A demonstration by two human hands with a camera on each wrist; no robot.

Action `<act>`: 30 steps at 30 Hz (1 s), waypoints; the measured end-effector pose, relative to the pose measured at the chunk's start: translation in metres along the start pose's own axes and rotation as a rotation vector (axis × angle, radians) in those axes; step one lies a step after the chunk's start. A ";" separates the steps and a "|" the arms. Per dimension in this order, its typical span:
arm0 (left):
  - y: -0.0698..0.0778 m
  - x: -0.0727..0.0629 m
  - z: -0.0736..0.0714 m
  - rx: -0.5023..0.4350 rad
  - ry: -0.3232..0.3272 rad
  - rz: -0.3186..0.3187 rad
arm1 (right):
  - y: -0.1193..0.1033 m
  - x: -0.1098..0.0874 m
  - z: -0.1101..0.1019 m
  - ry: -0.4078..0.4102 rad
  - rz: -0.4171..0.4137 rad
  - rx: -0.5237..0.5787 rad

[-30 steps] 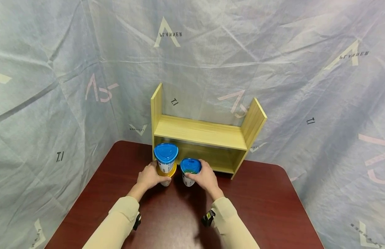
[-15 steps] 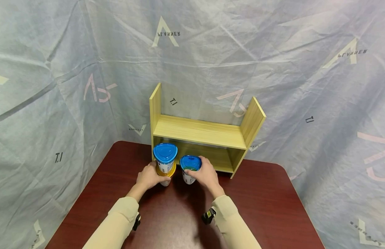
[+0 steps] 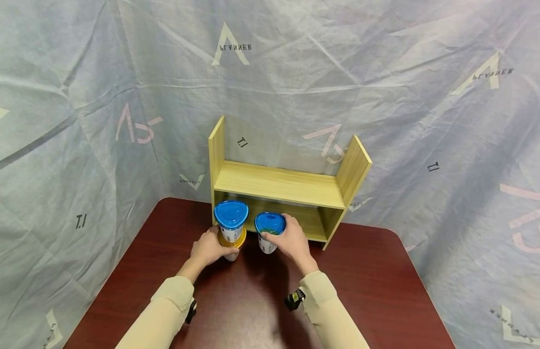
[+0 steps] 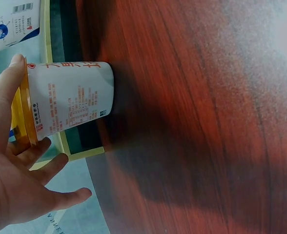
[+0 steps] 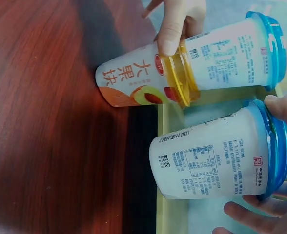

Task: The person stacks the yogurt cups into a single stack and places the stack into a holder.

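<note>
A cup with a yellow lid (image 5: 131, 80) stands on the table, an orange peach picture on its white side. Stacked on its lid is a white cup with a blue lid (image 3: 231, 215). My left hand (image 3: 207, 247) grips the lower cup around its yellow lid, thumb on the near side. To the right, my right hand (image 3: 294, 242) holds a second blue-lidded cup (image 5: 209, 156) by its lid rim. That cup hangs above the table, apart from the stack and slightly tilted. Its printed side faces the right wrist camera.
A light wooden shelf (image 3: 278, 184) with two levels stands right behind the cups. The dark red table (image 3: 244, 310) has rounded far corners. Grey printed cloth (image 3: 270, 72) hangs behind and at both sides.
My right hand has raised its blue-lidded cup and shifted it slightly right, towards the shelf. The left hand and the stacked cups have stayed in place.
</note>
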State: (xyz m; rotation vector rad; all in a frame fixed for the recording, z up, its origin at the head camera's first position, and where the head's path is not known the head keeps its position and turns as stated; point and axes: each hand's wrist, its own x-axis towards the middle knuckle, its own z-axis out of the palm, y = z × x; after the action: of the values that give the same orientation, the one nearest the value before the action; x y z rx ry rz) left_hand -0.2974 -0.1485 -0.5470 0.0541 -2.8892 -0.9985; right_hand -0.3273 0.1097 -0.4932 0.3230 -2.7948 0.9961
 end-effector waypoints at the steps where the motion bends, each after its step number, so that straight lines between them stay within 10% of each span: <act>1: 0.000 0.000 0.000 0.001 0.000 0.001 | -0.001 0.000 -0.001 0.000 0.005 -0.001; 30: 0.000 0.000 0.000 -0.005 -0.009 -0.015 | -0.024 0.007 -0.021 0.041 0.031 -0.004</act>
State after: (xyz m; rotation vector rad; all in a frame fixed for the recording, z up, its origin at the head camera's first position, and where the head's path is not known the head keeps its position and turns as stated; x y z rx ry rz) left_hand -0.2977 -0.1484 -0.5475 0.0705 -2.8984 -1.0113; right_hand -0.3262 0.1041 -0.4613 0.2558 -2.7726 0.9926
